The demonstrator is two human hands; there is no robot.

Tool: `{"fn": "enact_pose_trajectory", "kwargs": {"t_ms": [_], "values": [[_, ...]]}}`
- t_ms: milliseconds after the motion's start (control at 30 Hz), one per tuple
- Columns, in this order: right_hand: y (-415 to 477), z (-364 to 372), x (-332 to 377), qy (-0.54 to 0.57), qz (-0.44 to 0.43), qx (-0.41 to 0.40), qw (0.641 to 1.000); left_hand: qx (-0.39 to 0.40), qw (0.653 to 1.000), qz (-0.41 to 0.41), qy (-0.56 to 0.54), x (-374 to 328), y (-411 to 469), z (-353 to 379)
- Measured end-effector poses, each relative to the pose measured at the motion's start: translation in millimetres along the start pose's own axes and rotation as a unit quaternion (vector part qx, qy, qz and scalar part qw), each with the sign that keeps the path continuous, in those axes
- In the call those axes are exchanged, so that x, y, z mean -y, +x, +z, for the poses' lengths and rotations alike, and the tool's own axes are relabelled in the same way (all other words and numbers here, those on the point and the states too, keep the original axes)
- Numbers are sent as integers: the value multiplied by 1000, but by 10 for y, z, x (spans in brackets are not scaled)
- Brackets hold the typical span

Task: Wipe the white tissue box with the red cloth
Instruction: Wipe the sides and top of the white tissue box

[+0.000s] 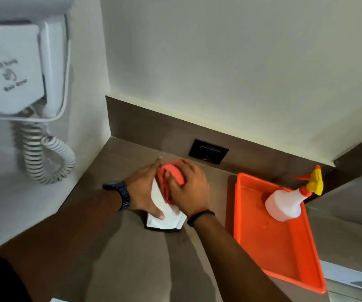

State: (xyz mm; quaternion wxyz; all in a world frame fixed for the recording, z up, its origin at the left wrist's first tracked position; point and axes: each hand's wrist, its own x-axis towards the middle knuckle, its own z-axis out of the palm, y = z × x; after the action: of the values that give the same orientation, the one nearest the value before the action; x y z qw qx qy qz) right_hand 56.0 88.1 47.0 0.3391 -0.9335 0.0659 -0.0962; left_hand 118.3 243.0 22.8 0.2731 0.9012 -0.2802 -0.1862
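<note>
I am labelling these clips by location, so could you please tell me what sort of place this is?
Probably a hotel bathroom or vanity corner: a wall-hung hair dryer with a coiled cord, a brown counter with a black wall socket, and an orange tray holding a spray bottle.

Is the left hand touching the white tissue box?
Touching. The head view shows the thumb of the left hand lying on top of the white tissue box, with no gap; the right hand presses the red cloth onto it.
</note>
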Motion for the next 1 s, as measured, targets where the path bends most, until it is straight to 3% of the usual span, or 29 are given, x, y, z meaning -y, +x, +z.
{"fn": "enact_pose_trajectory", "kwargs": {"t_ms": [67, 300, 433, 667, 900, 1000], "values": [[13, 112, -24, -89, -12, 20, 996, 8, 1000, 13, -14, -23, 38, -23], [-200, 195, -64, -120, -69, -20, 990, 15, 997, 74, 0, -55, 91, -27], [-269, 74, -259, -146, -127, 3, 981, 29, 999, 38, 13, -40, 104, -5], [-27, 71, -122, -92, -40, 67, 993, 23, 999, 28, 15, -98, 110, -22], [-206, 10, -332, -83, -131, 70, 985, 43, 999, 4, 20, -152, 145, -10], [-174, -43, -447, -55, -101, 83, 990, 47, 999, -12, 20, -161, 155, -8]]}}
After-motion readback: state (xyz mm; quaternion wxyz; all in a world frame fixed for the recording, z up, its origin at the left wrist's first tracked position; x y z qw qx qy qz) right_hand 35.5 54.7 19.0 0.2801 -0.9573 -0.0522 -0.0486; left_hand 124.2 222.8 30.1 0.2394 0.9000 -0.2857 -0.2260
